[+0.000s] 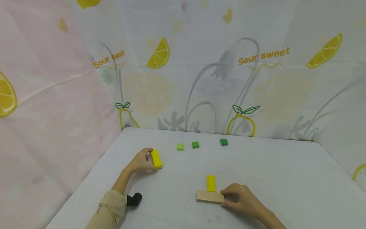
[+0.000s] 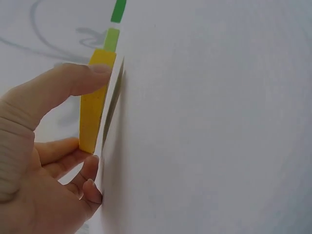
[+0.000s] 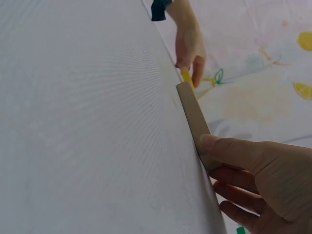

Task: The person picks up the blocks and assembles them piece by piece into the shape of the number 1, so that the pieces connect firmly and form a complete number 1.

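Observation:
My left hand (image 1: 140, 161) pinches a yellow rectangular block (image 1: 156, 159) end to end, thumb at the near end and fingers at the far end. In the left wrist view a shadow separates this block (image 2: 96, 105) from the white tabletop. With thumb and fingertips, my right hand (image 1: 244, 201) pinches the right end of a plain wooden block (image 1: 210, 197), which lies crosswise. A second yellow block (image 1: 211, 183) points away from me, its near end right at the wooden block's far edge. The right wrist view shows the wooden block (image 3: 195, 117) edge-on, low over the table.
Toward the back of the white table (image 1: 271, 171) sit a light green block (image 1: 180, 147), a green block (image 1: 195, 145) and a darker green block (image 1: 224, 142). A black device (image 1: 134, 199) is at my left wrist. Lemon-printed cloth (image 1: 186, 79) hangs behind the table.

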Tool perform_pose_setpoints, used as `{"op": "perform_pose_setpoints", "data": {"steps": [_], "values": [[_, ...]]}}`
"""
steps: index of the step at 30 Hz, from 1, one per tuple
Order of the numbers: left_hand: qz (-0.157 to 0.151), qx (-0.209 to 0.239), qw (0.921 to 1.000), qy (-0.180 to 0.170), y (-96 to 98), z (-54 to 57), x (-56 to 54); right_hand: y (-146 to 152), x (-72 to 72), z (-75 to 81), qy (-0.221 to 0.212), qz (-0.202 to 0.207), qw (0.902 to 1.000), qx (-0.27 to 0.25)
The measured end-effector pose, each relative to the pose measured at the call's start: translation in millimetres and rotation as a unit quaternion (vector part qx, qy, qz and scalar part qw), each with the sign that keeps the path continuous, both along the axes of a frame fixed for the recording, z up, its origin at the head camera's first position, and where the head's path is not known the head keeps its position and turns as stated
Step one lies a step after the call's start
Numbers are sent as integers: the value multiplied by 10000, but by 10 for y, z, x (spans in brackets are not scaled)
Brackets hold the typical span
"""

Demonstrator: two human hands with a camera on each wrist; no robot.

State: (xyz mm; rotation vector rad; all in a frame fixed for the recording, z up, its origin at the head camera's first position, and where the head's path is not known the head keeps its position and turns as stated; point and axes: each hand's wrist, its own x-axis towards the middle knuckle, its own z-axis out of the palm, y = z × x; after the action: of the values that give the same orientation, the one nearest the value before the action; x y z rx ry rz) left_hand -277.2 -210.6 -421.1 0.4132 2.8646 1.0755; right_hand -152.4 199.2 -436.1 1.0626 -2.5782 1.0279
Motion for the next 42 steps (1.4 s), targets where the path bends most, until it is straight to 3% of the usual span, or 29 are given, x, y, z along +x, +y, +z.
{"op": "perform_pose_setpoints", "data": {"steps": [24,42], "values": [[-414,434,9982,67,461,-55,-41,-5,-10,-64,351,135,9992,-124],[-788,593,9951,52,788,-43,-84,-13,1,-46,187,93,9997,-102]]}}
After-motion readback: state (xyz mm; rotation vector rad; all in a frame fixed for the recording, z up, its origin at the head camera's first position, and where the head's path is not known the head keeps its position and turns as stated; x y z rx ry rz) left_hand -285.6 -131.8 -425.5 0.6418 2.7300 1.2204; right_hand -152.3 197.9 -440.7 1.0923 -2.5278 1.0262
